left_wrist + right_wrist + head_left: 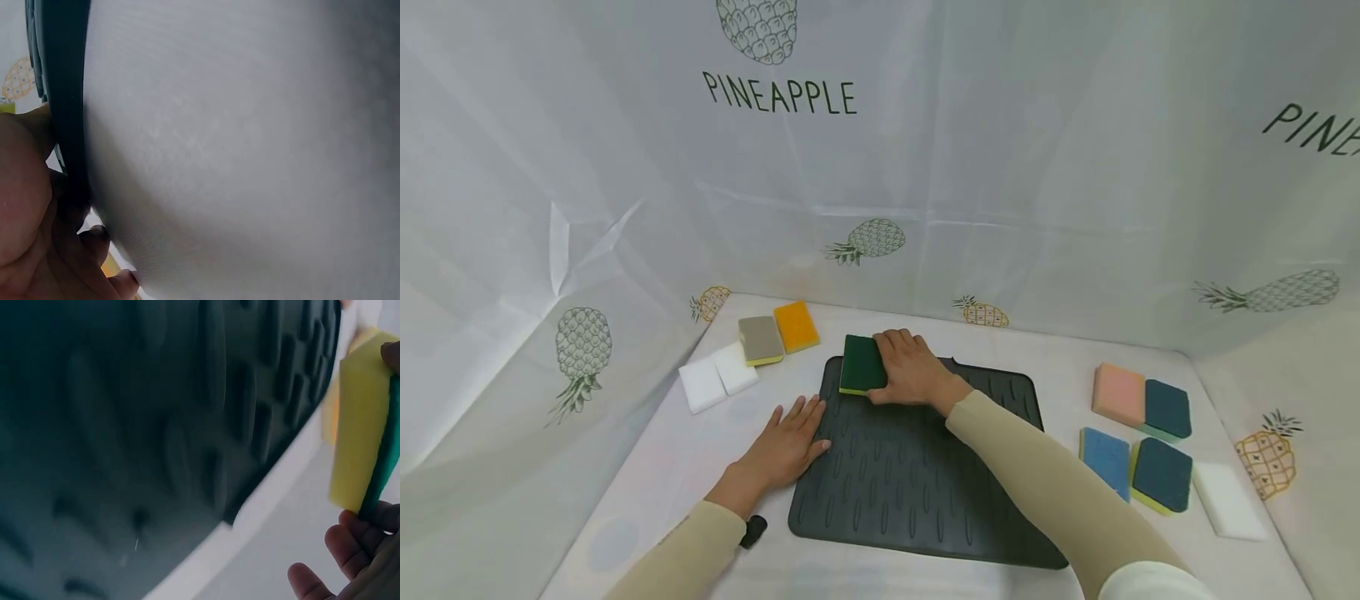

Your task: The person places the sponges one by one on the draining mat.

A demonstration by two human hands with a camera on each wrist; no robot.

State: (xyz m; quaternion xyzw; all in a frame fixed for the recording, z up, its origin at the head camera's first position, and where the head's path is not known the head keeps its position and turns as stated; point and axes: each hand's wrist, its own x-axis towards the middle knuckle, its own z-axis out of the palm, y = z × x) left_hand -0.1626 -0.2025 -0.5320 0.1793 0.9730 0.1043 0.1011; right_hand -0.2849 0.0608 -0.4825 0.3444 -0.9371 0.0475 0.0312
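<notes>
While left hand [784, 446] lies with straight fingers at left edge of black mat [887, 475] | right hand [913, 368] pinches green-yellow sponge [860, 364] | sponge is over mat's far-left corner

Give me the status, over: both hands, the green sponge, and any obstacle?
Right hand grips green sponge, at far left corner of mat. Left hand rests at mat's left edge. Other sponges off to both sides, none seen in the way.
</notes>
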